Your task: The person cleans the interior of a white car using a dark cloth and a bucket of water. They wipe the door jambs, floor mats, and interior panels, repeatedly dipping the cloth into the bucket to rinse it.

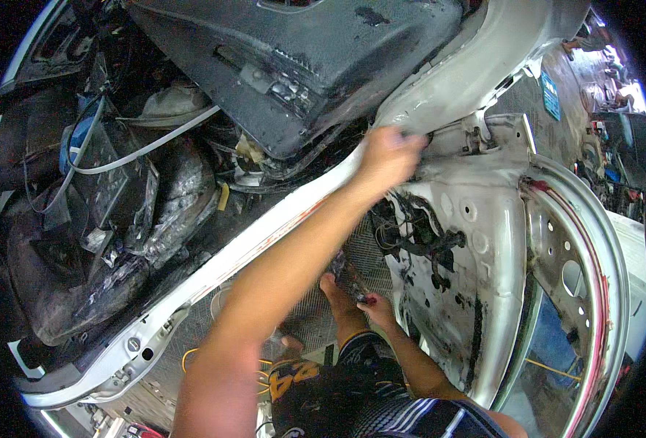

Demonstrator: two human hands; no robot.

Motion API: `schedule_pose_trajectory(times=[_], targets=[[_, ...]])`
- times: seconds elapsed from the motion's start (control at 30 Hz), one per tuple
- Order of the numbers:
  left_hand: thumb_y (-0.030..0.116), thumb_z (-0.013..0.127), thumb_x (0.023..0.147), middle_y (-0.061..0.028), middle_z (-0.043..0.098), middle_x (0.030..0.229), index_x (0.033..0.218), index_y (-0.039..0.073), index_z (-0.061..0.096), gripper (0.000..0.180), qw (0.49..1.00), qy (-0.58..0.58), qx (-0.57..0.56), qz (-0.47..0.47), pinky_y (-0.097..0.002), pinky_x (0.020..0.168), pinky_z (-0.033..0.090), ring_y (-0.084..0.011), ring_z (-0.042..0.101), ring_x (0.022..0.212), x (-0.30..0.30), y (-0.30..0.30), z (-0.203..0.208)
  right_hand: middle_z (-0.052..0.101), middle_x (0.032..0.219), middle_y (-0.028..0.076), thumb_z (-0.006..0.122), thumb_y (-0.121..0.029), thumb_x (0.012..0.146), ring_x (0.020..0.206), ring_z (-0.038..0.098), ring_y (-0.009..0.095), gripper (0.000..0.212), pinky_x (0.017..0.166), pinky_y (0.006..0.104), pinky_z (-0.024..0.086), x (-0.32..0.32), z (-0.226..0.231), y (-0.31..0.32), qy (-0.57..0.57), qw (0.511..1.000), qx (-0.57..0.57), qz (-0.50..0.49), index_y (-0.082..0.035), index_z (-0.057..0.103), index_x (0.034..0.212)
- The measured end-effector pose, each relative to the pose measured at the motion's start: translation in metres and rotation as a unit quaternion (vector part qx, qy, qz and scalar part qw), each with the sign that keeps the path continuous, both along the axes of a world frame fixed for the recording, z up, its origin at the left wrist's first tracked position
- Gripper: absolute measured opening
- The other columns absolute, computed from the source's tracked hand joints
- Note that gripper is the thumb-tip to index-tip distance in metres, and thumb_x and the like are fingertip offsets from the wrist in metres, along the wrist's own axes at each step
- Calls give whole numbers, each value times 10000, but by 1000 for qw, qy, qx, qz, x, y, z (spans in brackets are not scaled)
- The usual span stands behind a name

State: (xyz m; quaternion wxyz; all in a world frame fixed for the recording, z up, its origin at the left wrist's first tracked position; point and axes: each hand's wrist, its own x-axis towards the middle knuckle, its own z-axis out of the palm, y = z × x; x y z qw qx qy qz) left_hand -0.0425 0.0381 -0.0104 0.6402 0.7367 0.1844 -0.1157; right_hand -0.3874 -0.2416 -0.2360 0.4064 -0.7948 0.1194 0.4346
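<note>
The workshop's grey floor (363, 252) shows a fine mesh pattern through the gap between an opened white car door (509, 241) and the stripped cabin, where a dark plastic trim panel (330, 62) overhangs a clutter of dark interior parts. The white door sill (264, 233) crosses the middle of the view, its long axis slanting from lower left to upper right, where it meets the pale pillar (461, 80). Below it, a slim dark tool with a reddish end (359, 292) points toward the upper left, its long axis running down to the lower right. The left forearm reaches diagonally up over the sill, and the left hand (392, 157) is at the foot of the pillar, fingers bent; whether its grip closes on anything I cannot tell (it is blurred). The right arm comes up from the lower right, elbow bent, and the right hand (378, 310) has its grip wrapped round the tool's reddish end, between the sill and the door. Orange figures mark the black shorts (337, 387), and a blue sign (550, 96) at upper right bears pale markings too small to read.
</note>
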Motion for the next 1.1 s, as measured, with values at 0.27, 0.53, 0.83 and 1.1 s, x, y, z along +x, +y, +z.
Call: schedule_pose_trajectory(times=[0.27, 0.53, 0.83, 1.1], targets=[[228, 685, 872, -63, 706, 901, 991, -20, 695, 275, 960, -139, -183, 159, -338, 761, 509, -160, 638, 792, 9, -10, -28, 645, 883, 39, 832, -180, 793, 805, 609, 146, 358, 748, 306, 507, 11, 4, 22, 38, 995, 52, -71, -20, 621, 1032], [397, 641, 957, -55, 677, 1007, 1101, 43, 690, 385, 970, 10, -194, 144, -288, 908, 442, -147, 601, 978, -140, 57, -120, 627, 958, 30, 802, -102, 823, 885, 602, 137, 379, 773, 275, 519, 16, -16, 56, 73, 984, 98, -131, -40, 599, 1137], [263, 661, 946, -102, 712, 1009, 1081, -6, 679, 302, 975, -64, -180, 111, -307, 880, 487, -160, 647, 964, -225, 84, -202, 648, 958, 34, 790, -118, 836, 828, 580, 111, 340, 722, 273, 500, 32, -50, 120, 51, 998, 10, -30, -42, 624, 1123], [237, 617, 956, -72, 682, 1137, 1123, 22, 681, 280, 964, 23, -250, 87, -310, 1010, 414, -174, 604, 1093, -272, 130, -218, 674, 1009, 90, 761, -151, 826, 920, 636, 166, 244, 835, 310, 504, 47, -20, 212, 59, 998, -30, 14, -27, 661, 1010]])
